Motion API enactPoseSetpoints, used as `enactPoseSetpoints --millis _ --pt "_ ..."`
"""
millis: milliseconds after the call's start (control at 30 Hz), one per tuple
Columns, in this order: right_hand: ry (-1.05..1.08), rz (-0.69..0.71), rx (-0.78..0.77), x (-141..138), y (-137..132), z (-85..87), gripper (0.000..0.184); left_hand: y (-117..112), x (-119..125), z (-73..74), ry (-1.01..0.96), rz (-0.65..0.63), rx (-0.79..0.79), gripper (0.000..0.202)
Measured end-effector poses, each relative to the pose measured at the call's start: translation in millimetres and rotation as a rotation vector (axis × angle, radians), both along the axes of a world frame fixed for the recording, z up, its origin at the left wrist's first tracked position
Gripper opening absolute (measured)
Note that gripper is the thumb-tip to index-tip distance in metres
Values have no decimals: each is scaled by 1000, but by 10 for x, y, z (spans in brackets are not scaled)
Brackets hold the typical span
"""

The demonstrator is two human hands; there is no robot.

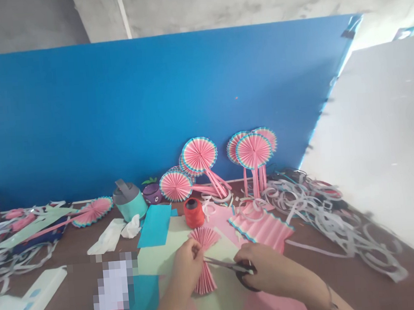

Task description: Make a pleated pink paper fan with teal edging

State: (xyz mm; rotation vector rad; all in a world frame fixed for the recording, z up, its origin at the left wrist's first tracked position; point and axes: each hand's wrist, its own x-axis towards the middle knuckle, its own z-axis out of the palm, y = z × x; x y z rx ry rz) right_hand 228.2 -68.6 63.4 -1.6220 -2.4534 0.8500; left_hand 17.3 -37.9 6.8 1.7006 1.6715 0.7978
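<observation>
My left hand [186, 267] pinches the middle of a pink pleated paper bundle [204, 241], which fans out above and below my fingers. In my right hand [269, 266] are scissors [225, 264] with black handles, and their blades point left, touching the bundle's pinched waist. Both hands hover over pale green paper [161, 259] on the brown table [345, 273]. A red spool of thread [193, 212] stands just behind the bundle. A flat pink pleated sheet with a teal edge [263, 227] lies to the right of it.
Several finished pink round paper fans [253, 152] lean on the blue board [118, 114] at the back. A teal sheet [155, 224], a tape roll [129, 200], a purple toy [151, 192] and curled white paper strips [326, 212] crowd the table. A white panel [389, 150] stands at right.
</observation>
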Motion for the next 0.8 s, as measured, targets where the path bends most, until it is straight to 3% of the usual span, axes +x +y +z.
enactPoseSetpoints --millis 267,800 --pt "63 -27 39 42 9 6 9 28 -51 -82 -329 -36 -280 12" --pt "-21 -11 154 -114 119 -109 17 13 -34 0 -368 -62 -282 22"
